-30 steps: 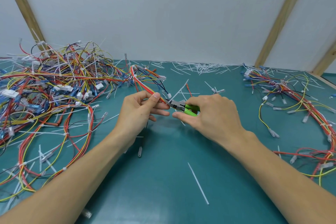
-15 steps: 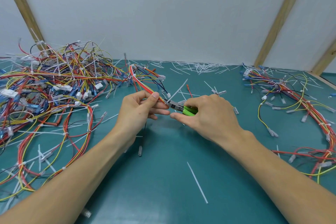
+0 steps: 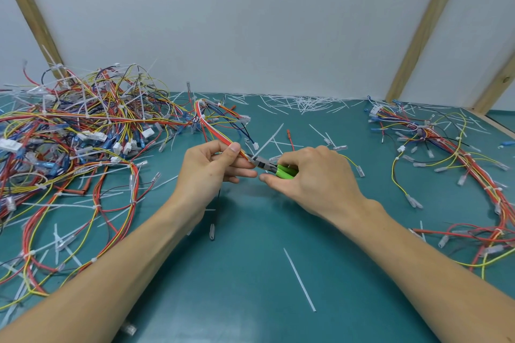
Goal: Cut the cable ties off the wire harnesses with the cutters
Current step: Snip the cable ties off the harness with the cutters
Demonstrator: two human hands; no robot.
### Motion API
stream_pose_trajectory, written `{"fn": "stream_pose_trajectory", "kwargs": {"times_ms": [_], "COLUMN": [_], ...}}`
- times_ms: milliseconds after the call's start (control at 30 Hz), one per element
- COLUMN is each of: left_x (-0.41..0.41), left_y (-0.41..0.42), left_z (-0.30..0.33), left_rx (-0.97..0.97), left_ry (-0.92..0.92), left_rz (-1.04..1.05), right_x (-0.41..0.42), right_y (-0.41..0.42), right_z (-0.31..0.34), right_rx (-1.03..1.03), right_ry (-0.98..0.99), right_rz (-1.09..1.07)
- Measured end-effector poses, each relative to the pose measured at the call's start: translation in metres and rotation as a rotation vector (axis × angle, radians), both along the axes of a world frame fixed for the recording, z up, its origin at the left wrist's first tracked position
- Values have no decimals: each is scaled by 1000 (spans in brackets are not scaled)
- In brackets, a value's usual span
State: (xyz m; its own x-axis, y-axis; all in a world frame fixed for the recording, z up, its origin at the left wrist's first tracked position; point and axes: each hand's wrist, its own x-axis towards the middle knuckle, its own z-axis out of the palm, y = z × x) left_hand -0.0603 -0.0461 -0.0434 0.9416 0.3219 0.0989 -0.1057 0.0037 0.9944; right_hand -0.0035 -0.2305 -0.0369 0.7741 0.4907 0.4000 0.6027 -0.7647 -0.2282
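My left hand (image 3: 211, 172) pinches the red-orange harness (image 3: 214, 131), which runs up-left toward the pile; my right hand (image 3: 312, 175), curled round the green-handled cutters (image 3: 274, 168), points their nose left at the bundle just beyond my left thumb.

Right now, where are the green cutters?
In the head view, the green-handled cutters are mid-table in the right hand, tips at the red and yellow wire bundle pinched by the left hand.
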Motion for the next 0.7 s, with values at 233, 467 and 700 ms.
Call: {"fn": "stream_pose_trajectory", "kwargs": {"times_ms": [233,467,700], "left_x": [0,-2,0], "left_y": [0,-3,1], "left_z": [0,0,2], "left_rx": [7,-8,-22], "left_ry": [5,5,10], "left_rz": [2,-12,13], "right_x": [1,5,9], "right_y": [0,-2,-3], "right_z": [-2,-4,-6], "right_rx": [19,40,443], "right_ry": [-16,-14,149], "right_rz": [7,-3,0]}}
